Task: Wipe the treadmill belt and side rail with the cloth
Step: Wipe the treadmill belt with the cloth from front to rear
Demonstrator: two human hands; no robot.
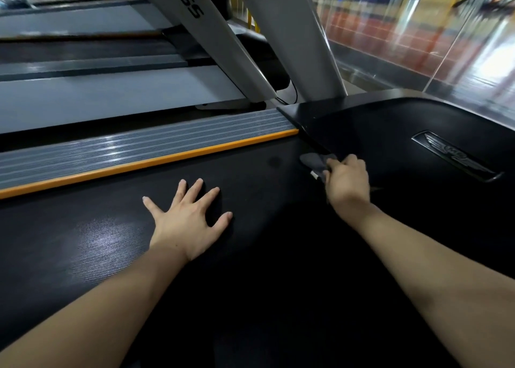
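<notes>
The big black treadmill belt [111, 242] lies under both hands and fills most of the view; it looks rough and a bit shiny to the left of the left hand. Just past the left hand's fingertips runs the grey side rail [139, 147] with its orange edge strip [156, 162]; the rail has long ridges and nothing is touching it. In front of the right hand sits the black motor cover [390, 133], and the belt goes in under its front edge. The left hand [189, 217] is flat on the belt with its fingers spread wide, holding nothing; it seems to be propping the person up. The right hand [348, 181] is curled tight around the small grey cloth [315, 162]; the cloth pokes out past the knuckles and presses on the belt right at the gap under the cover.

I think the belt's front end is being wiped and the rail is not done yet. The cloth could get pushed into the gap and catch there; a hard shove forward would do it. The propping hand could slide if the belt rolls under its weight; then the person might tip forward.
</notes>
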